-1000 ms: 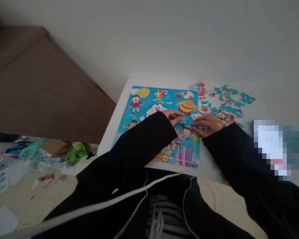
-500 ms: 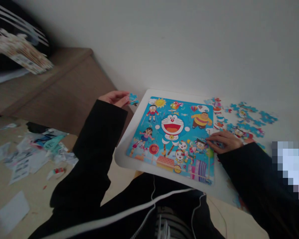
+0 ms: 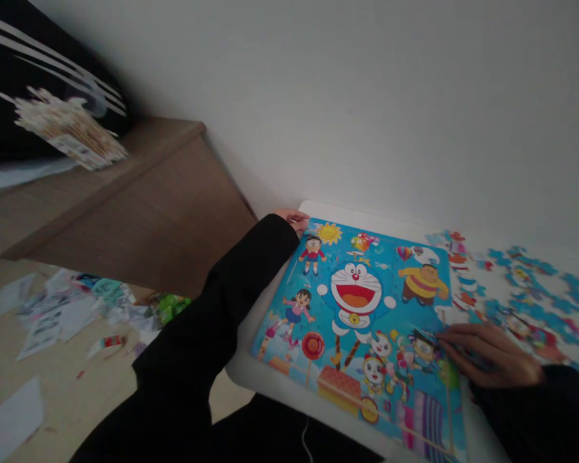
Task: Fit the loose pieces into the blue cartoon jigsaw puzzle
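Observation:
A blue jigsaw puzzle with cartoon figures lies nearly filled in on a white tabletop. My left hand is at its far left corner, fingers closed and touching or just beside the edge. The dark sleeve covers much of that hand, and whatever lies in the fingers does not show. Over the puzzle's right edge rests my right hand. Its fingers are pressed together, with the tips at the figure with spiky hair, just below a pale gap in the picture. Blur hides what is under those fingertips.
Loose puzzle pieces are scattered on the tabletop to the right. A wall rises behind. At left, a wooden cabinet carries a bundle of cotton swabs and a black striped bag. Paper scraps litter the floor.
My left hand, which held a puzzle piece out left of the table, has moved right to the puzzle's far left corner. My right hand stays at the right edge. The view has shifted.

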`<state>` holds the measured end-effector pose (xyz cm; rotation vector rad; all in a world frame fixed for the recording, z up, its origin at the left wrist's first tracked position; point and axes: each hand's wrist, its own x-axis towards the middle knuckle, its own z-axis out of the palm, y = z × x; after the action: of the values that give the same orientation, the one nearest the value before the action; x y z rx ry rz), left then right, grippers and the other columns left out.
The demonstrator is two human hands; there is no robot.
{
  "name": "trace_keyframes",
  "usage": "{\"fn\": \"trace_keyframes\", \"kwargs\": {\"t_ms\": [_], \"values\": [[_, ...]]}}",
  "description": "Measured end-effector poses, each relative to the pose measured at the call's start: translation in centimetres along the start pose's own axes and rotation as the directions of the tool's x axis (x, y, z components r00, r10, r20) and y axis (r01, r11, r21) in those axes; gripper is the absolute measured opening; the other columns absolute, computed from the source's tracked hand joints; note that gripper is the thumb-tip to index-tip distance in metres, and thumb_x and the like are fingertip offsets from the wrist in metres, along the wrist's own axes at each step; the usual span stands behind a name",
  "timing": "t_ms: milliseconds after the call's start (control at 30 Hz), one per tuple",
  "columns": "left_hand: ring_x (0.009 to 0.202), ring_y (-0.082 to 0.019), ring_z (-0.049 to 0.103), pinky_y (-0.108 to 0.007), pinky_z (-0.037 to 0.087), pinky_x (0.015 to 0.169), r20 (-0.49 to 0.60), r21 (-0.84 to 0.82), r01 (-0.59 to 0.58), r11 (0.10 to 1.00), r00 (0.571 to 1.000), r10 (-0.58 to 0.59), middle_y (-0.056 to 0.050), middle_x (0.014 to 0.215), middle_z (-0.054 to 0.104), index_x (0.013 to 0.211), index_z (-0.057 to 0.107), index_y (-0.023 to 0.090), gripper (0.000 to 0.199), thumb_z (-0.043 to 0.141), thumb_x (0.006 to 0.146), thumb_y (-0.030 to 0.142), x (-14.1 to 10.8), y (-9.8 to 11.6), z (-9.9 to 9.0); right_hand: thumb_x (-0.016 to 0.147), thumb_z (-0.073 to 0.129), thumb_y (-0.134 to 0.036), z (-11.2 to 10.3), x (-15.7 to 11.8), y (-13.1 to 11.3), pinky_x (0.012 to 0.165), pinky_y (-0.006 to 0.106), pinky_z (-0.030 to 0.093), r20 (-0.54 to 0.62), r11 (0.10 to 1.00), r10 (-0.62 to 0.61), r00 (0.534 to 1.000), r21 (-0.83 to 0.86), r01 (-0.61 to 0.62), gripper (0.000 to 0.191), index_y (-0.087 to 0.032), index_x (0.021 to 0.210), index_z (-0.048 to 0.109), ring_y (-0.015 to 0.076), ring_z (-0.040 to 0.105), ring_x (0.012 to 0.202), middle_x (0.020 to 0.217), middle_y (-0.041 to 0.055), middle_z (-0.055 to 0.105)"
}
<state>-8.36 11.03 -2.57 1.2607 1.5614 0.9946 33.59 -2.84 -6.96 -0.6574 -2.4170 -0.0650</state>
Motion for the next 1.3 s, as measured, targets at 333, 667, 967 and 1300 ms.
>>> {"fn": "trace_keyframes", "kwargs": {"t_ms": [333,667,967,1300], "values": [[0.062,-0.01,0.058,-0.028,0.048,0.07,-0.017,-0.001,0.013,1.0,1.0,-0.013,0.0,0.064,0.066,0.072,0.067,0.016,0.012,0.066,0.066,0.005,0.1,-0.6,0.5,0.069,0.068,-0.016,-1.0,-0.3,-0.4,0.061,0.023,0.055,0.104,0.999,0.031,0.994,0.039,-0.035,0.026,-0.022,0.094,0.068,0.0154,0.065,0.069,0.083,0.0033,0.069],[0.063,-0.009,0.059,-0.032,0.05,0.077,-0.013,-0.024,-0.034,0.999,0.999,0.033,0.007,0.065,0.067,0.072,0.066,0.021,0.011,0.07,0.066,0.013,0.2,-1.5,0.5,0.066,0.071,-0.015,-1.0,-0.4,-0.1,0.06,0.024,0.056,0.092,1.0,0.007,0.996,0.025,-0.009,0.03,-0.021,0.095,0.069,0.0165,0.065,0.069,0.083,0.0042,0.069],[0.064,-0.01,0.059,-0.036,0.049,0.081,0.032,0.002,-0.063,0.998,0.998,0.063,0.008,0.063,0.067,0.07,0.066,0.021,0.014,0.076,0.062,0.022,1.2,-1.6,-0.2,0.068,0.069,-0.015,-0.9,-0.3,-0.1,0.06,0.025,0.055,0.079,1.0,0.002,0.997,0.012,-0.003,0.027,-0.021,0.095,0.068,0.0164,0.065,0.068,0.083,0.0043,0.068],[0.06,-0.009,0.055,-0.035,0.048,0.076,-0.012,-0.01,-0.081,0.997,0.997,0.081,0.008,0.059,0.065,0.071,0.066,0.022,0.024,0.078,0.056,0.037,1.3,-1.3,-1.3,0.068,0.069,-0.014,-0.7,0.0,-0.4,0.058,0.023,0.055,0.033,1.0,0.022,0.999,0.02,-0.023,0.028,-0.022,0.095,0.067,0.0144,0.065,0.066,0.081,0.003,0.068]]}}
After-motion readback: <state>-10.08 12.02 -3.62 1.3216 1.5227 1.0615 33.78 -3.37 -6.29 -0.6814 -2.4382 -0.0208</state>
